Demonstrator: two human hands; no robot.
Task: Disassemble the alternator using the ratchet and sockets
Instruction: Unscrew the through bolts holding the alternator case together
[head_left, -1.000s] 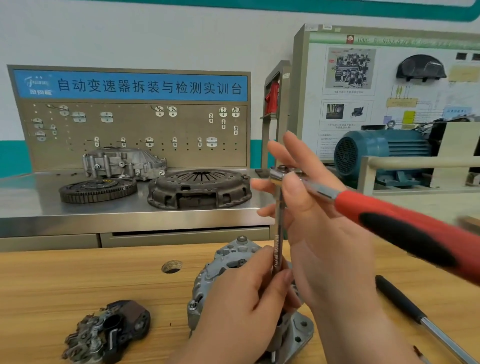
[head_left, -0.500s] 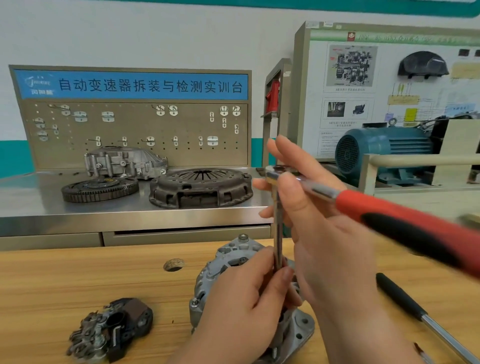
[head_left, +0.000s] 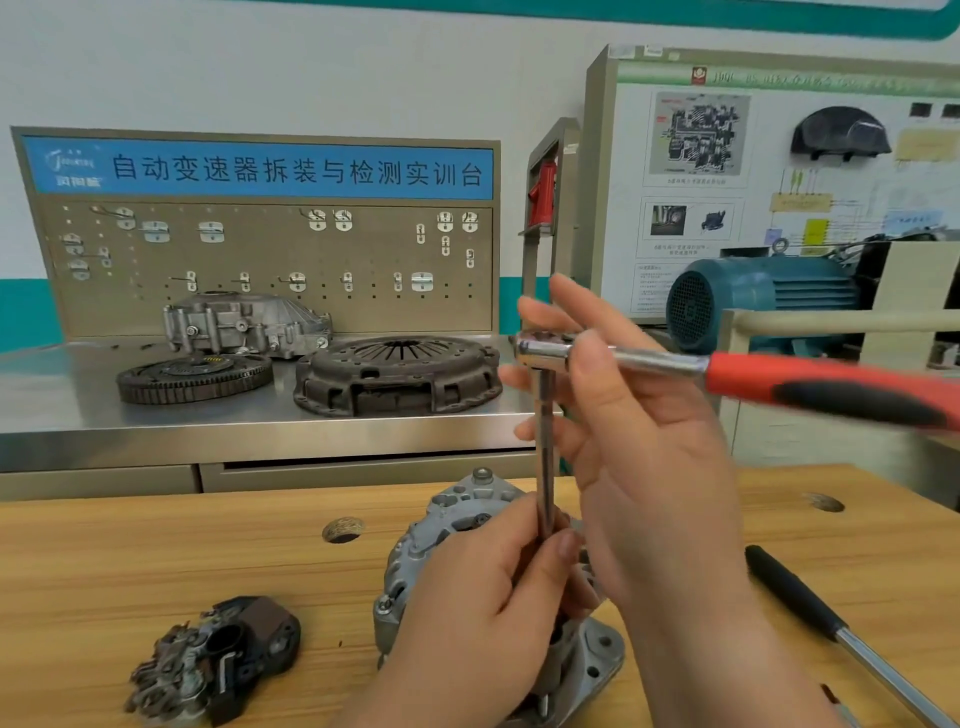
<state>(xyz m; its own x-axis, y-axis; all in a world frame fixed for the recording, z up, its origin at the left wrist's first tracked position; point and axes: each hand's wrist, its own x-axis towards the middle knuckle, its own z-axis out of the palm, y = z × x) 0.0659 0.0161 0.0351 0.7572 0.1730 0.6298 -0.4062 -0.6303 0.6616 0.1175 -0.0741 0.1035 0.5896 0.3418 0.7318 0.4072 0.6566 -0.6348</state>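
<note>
The grey alternator (head_left: 452, 525) stands on the wooden bench (head_left: 156, 561), mostly hidden behind my hands. A ratchet (head_left: 649, 361) with a red and black handle sits on a long vertical extension bar (head_left: 545, 447) that runs down into the alternator. My left hand (head_left: 483, 613) pinches the lower part of the bar just above the housing. My right hand (head_left: 639, 441) is at the ratchet head, thumb pressed on it and fingers spread behind. The handle points right and is blurred.
A removed black and brown rectifier part (head_left: 218, 654) lies at the bench's front left. A black-handled bar tool (head_left: 841, 629) lies at the right. The bench has a round hole (head_left: 340, 530). Behind, a steel table carries a clutch cover (head_left: 395, 374), flywheel (head_left: 192, 376) and housing (head_left: 244, 322).
The ratchet handle has swung slightly, its red grip now lying flatter and higher. Both hands keep their hold; the view has shifted a little.
</note>
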